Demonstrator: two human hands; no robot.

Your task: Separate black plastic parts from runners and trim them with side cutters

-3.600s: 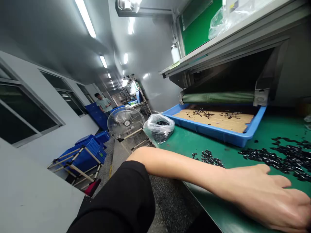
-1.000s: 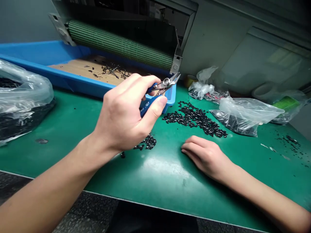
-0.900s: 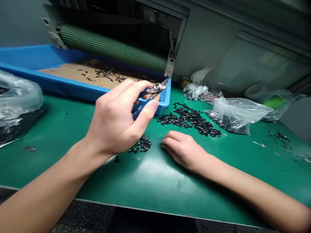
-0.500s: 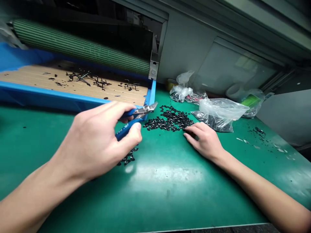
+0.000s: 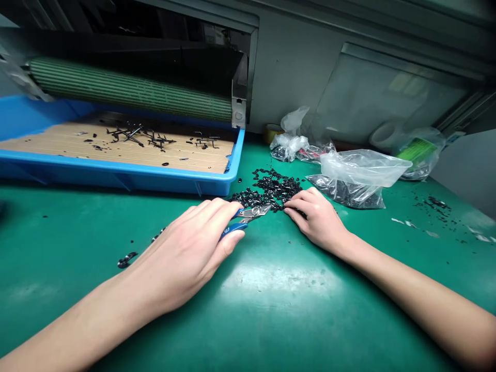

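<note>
- My left hand (image 5: pixel 189 253) is closed round the blue handles of a pair of flush cutters (image 5: pixel 251 213), a firm, narrow grip, with the steel jaws nearly shut and their tips pointing right, just beside the pile
- My right hand (image 5: pixel 315 219) lies open and loosely curved on the mat, its fingertips (image 5: pixel 289 205) touching the edge of the pile, with no piece showing between them
- The pile of small black plastic pieces (image 5: pixel 269 188) sits on the green bench mat (image 5: pixel 271 310), between my hands
- A small clump of black pieces (image 5: pixel 126 260) lies left of my left hand
- Beyond is a blue tray (image 5: pixel 116 173) lined with a wooden board (image 5: pixel 77 147) bearing black moulded scraps (image 5: pixel 141 137), under a green ribbed roller (image 5: pixel 127 95)
- To the right, a clear plastic bag of black pieces (image 5: pixel 358 178) lies near the pile, with a crumpled bag (image 5: pixel 289 139) behind it
- Black specks (image 5: pixel 437 204) are scattered farther right on the mat
</note>
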